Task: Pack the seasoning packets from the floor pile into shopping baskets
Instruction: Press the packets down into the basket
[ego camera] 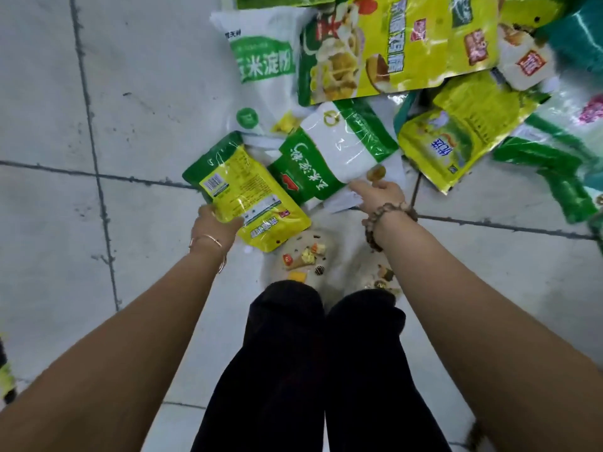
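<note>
**Head view: one pouch held, a second under the fingers**

Head camera, looking down: the left hand [213, 223] is curled round the near corner of a yellow-and-green packet [243, 194], which lies back side up. The right hand [380, 194] stretches its fingers onto the near edge of a white-and-green packet [332, 154]; I cannot tell whether it pinches it. The pile [424, 76] spreads beyond and to the right of that hand, on the tiled floor [98, 109]. No basket is in view.

These look like glossy film pouches of powder: probably light, floppy and slippery. A corner grip will likely let one sag, so the flat top seal or a clamp across the middle seems safer.

The held packet shows a barcode and print too small to read. The white bag [261, 63] beyond the left hand reads 玉米淀粉, as does the one under the right hand, upside down. Lettering on the big yellow packets is turned and blurred.
</note>
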`<state>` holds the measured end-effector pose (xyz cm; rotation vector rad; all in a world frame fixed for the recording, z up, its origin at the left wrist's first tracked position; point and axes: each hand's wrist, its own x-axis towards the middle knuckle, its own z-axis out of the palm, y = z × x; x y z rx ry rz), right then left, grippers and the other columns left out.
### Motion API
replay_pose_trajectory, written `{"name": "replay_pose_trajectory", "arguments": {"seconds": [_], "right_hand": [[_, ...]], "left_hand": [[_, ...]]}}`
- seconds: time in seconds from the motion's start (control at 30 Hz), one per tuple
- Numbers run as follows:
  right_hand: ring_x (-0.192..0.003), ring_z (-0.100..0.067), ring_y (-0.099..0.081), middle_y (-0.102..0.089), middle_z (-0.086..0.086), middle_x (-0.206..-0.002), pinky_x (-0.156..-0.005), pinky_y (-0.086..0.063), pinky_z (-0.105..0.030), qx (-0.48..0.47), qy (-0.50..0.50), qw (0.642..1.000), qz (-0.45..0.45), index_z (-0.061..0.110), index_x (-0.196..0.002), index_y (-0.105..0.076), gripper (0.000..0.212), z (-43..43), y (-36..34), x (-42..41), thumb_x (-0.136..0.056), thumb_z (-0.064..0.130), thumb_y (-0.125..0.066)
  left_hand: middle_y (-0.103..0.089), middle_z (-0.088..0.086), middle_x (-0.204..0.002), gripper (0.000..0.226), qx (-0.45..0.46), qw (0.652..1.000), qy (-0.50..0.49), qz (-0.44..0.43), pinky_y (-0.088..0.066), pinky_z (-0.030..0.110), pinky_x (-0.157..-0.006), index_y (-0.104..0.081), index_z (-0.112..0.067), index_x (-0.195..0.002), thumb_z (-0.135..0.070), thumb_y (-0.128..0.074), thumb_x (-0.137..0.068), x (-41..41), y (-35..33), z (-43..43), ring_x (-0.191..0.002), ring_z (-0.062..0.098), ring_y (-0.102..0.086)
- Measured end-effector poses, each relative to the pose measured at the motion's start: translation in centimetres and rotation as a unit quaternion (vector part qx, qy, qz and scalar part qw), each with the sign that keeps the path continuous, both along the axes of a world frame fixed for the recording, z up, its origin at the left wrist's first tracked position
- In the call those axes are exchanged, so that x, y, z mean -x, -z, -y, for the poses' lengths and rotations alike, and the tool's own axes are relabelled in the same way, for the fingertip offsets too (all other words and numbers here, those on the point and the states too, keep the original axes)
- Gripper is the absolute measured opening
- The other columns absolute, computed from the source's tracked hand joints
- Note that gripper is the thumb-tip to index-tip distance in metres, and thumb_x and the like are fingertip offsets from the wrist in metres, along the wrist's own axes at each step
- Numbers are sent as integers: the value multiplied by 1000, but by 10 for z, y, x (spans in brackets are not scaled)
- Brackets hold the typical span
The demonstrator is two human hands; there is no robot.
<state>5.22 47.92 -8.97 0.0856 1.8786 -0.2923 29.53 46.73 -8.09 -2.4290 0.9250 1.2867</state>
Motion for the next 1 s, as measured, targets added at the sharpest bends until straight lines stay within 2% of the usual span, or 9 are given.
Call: {"name": "replay_pose_trajectory", "arguments": {"seconds": [0.07, 0.17, 0.23, 0.37, 0.47, 0.57, 0.7, 0.87, 1.0], "right_hand": [[-109, -27, -59, -58, -5, -126, -94, -48, -48, -27, 21, 999, 23, 15, -127, -53, 99, 2, 22, -6, -44, 66, -74], [-116, -28, -56, -56, -10, -130, -98, -46, -46, -22, 61, 997, 36, 10, -130, -49, 99, 8, 34, -21, -52, 67, -74], [-112, -24, -58, -60, -6, -124, -99, -45, -42, -40, 82, 996, 2, 12, -126, -52, 95, 14, 34, -28, -51, 67, -76], [-121, -21, -53, -55, 1, -131, -100, -42, -34, -1, 93, 996, 7, 16, -132, -49, 69, 17, 41, -36, -75, 47, -72], [-106, -20, -61, -63, 1, -104, -98, -45, -34, 33, 102, 994, -10, 22, -109, -59, 31, 17, 37, -38, -82, 32, -70], [-94, -27, -63, -63, 0, -89, -93, -49, -44, 56, 190, 980, -14, 18, -84, -56, 21, 12, 28, -38, -76, 21, -75], [-74, -20, -64, -64, -3, -80, -76, -55, -37, 94, 261, 961, -1, 16, -76, -53, 21, 7, -2, -31, -80, 3, -69], [-90, -31, -65, -67, -9, -97, -87, -52, -49, 66, 191, 978, -52, 18, -79, -55, 24, -14, -39, -14, -68, 20, -76], [-95, -30, -64, -67, -10, -99, -90, -51, -45, 78, 166, 980, -78, 12, -86, -56, 18, -28, -91, 0, -77, 16, -71]], "left_hand": [[-53, 12, -122, 68, 15, 996, -85, -13, -43, 40, -96, -36, -5, -134, -25, -73, -80, -6, 16, 5, -110, 27, -53], [-63, 10, -113, 94, 44, 984, -169, -26, -50, 49, -91, -52, -3, -122, -48, -84, -45, -34, 66, 1, -100, 30, -62], [-66, 13, -108, 105, 55, 974, -218, -16, -52, 50, -88, -59, -5, -115, -59, -78, -27, -51, 93, -4, -96, 34, -64], [-67, 9, -111, 69, 32, 961, -264, -73, -50, 41, -92, -62, -12, -116, -46, -81, -60, -18, 49, 12, -98, 28, -64], [-66, 8, -109, 36, 63, 947, -289, -123, -52, 37, -84, -62, -15, -110, -25, -75, -79, -5, 35, 15, -92, 25, -64], [-66, 6, -103, 23, 106, 949, -276, -109, -52, 41, -89, -62, -18, -103, -21, -71, -82, 3, 20, 14, -93, 25, -64], [-62, 2, -103, 30, 156, 964, -200, -73, -47, 27, -79, -61, -8, -117, -15, -64, -88, 14, -13, 19, -89, 17, -60], [-62, 2, -102, 30, 184, 977, -70, -79, -45, 25, -82, -61, -7, -117, -12, -64, -87, 21, -68, 34, -91, 17, -58], [-63, 2, -101, 27, 176, 977, -4, -118, -46, 28, -84, -62, -10, -114, -11, -63, -87, 34, -117, 43, -92, 18, -60]]}}
